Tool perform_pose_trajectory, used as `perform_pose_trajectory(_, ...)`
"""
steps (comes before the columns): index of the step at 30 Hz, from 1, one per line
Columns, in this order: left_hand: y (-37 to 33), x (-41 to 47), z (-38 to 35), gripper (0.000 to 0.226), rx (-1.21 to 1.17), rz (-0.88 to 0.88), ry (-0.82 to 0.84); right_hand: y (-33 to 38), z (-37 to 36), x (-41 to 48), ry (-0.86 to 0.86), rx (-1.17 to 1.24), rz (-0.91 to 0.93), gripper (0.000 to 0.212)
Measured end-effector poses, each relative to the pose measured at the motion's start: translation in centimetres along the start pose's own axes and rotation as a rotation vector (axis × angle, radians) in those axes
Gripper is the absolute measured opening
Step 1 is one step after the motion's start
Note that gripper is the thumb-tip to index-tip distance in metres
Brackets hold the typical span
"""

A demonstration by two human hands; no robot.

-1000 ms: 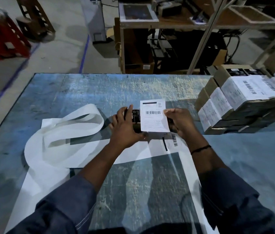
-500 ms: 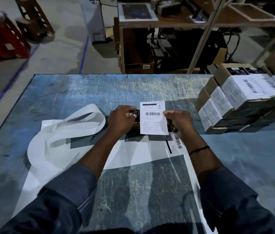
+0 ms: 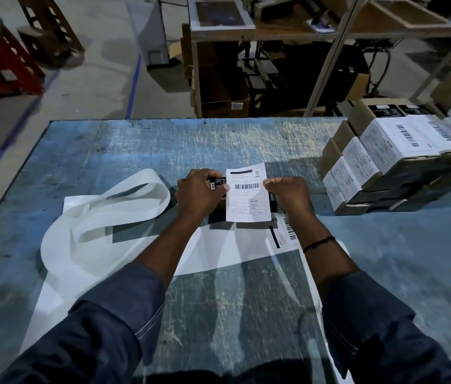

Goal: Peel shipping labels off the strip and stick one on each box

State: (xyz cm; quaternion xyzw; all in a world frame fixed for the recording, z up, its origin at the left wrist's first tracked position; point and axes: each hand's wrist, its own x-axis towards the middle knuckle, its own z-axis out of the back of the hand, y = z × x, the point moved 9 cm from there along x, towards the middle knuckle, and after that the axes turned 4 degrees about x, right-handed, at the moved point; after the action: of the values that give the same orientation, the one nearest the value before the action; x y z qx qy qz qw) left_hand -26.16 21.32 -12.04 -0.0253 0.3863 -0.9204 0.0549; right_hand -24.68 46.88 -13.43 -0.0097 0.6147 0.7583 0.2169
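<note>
A white shipping label (image 3: 248, 195) with a barcode lies over a small dark box (image 3: 217, 183) at the middle of the blue table. My left hand (image 3: 200, 192) grips the box's left end, thumb at the label's left edge. My right hand (image 3: 290, 194) pinches the label's right edge, fingers curled; the box's right end is hidden under it. The white backing strip (image 3: 102, 217) curls in loops to the left and runs toward me, with another label (image 3: 284, 234) on it under my right wrist.
A stack of labelled cardboard boxes (image 3: 401, 162) stands at the table's right edge. Beyond the table's far edge are a wooden shelving unit (image 3: 246, 65) with clutter and a slanted metal post (image 3: 329, 51). Red and brown stools (image 3: 5, 59) stand on the floor far left.
My left hand slid left off the top of the box to its left end, fingers now curled. The label has settled a little lower over the box. My right hand barely moved.
</note>
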Motion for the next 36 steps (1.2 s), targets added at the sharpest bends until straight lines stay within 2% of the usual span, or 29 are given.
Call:
perform_pose_trajectory(6, 0.1, 0.0, 0.1, 0.026, 0.004, 0.002, 0.005, 0.4, 0.5, -0.6, -0.105, -0.115, 0.058, 0.013)
perform_pose_trajectory(10, 0.1, -0.1, 0.1, 0.033, -0.001, 0.003, 0.006, 1.0, 0.5, -1.2, -0.141, -0.219, 0.081, 0.017)
perform_pose_trajectory(18, -0.1, -0.2, 0.0, 0.030, 0.041, -0.032, 0.006, 2.2, -0.2, -2.3, -0.246, -0.469, 0.203, 0.014)
perform_pose_trajectory(19, -0.4, -0.4, 0.0, 0.031, 0.073, -0.042, 0.004, 2.4, -0.3, -2.5, -0.258, -0.476, 0.234, 0.015)
perform_pose_trajectory(22, -1.6, -1.0, 0.1, 0.035, 0.231, -0.089, -0.019, 2.0, 0.9, -2.4, -0.307, -0.452, 0.238, 0.042)
perform_pose_trajectory(24, -3.0, -1.4, 0.0, 0.036, 0.307, -0.199, -0.041, 2.0, 1.5, -2.3, -0.330, -0.469, 0.266, 0.045)
perform_pose_trajectory(25, -3.7, -1.5, -0.3, 0.038, 0.331, -0.265, -0.029, 2.6, 1.3, -2.4, -0.334, -0.541, 0.351, 0.040)
perform_pose_trajectory(27, -4.9, -1.8, -1.3, 0.043, 0.382, -0.389, 0.045, 4.0, -0.5, -2.9, -0.287, -0.741, 0.611, 0.023)
perform_pose_trajectory(28, -5.4, -2.0, -1.9, 0.047, 0.426, -0.443, 0.096, 4.2, -1.7, -3.2, -0.226, -0.816, 0.724, 0.021)
perform_pose_trajectory(30, -5.5, -2.1, -3.2, 0.057, 0.513, -0.495, 0.210, 4.0, -4.1, -3.2, -0.036, -0.895, 0.854, 0.044)
perform_pose_trajectory(32, -5.0, -1.8, -4.0, 0.062, 0.514, -0.478, 0.300, 3.7, -5.0, -2.7, 0.102, -0.905, 0.866, 0.055)
perform_pose_trajectory(36, -4.6, -1.1, -4.2, 0.061, 0.475, -0.427, 0.428, 3.4, -4.5, -0.8, 0.265, -0.729, 0.710, 0.037)
